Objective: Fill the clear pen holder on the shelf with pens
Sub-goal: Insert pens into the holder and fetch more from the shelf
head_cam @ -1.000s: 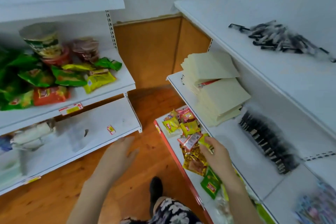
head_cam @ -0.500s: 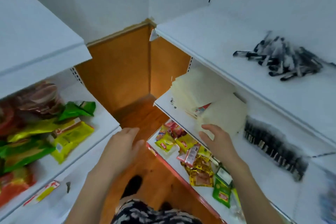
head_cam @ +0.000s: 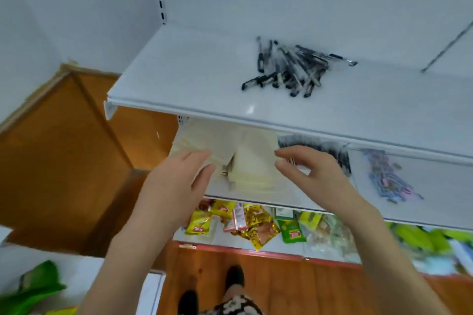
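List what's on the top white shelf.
Only a loose pile of black pens lies on the top shelf. No clear pen holder shows; the shelf's right end runs out of frame.

White upper shelf (head_cam: pixel 194 77), loose black pens (head_cam: pixel 291 69) heaped on it

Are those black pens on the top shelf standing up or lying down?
Lying down: the pens sprawl in a loose, crisscrossed heap flat on the shelf.

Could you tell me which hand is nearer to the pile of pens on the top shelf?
Right. The right hand is below the pens, slightly right; the left hand is lower and well to their left.
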`<action>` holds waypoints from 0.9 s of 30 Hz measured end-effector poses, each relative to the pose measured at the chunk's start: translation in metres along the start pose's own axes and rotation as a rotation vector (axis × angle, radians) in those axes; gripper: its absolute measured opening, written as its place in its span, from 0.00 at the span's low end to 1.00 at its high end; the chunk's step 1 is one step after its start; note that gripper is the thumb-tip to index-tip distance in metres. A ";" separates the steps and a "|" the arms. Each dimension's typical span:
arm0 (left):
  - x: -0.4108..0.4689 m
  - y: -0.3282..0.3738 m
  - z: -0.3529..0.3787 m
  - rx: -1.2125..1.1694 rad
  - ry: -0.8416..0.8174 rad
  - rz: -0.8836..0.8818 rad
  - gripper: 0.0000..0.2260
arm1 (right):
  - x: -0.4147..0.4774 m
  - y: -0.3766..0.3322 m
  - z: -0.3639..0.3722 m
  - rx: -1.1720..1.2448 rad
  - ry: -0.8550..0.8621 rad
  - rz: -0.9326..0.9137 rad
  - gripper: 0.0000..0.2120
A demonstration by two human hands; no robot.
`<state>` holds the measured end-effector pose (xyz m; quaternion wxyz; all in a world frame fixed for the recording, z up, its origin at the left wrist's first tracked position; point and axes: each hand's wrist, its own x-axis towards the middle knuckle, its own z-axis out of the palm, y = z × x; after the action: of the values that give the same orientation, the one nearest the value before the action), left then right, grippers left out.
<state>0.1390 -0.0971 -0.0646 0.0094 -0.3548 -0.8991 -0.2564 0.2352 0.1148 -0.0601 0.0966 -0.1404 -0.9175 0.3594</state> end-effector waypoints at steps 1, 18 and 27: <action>0.009 0.004 -0.002 -0.011 0.001 0.015 0.18 | 0.002 -0.004 -0.011 0.007 0.023 -0.006 0.07; 0.238 0.068 0.031 0.030 -0.097 -0.123 0.22 | 0.151 0.045 -0.106 -0.283 0.066 -0.053 0.12; 0.274 0.069 0.029 0.035 -0.315 -0.036 0.20 | 0.191 0.044 -0.095 -0.348 0.006 0.043 0.18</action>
<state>-0.0166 0.1327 -0.0042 -0.1302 -0.3742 -0.9000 -0.1819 0.0905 0.2685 -0.0068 0.0660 -0.1756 -0.9623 0.1967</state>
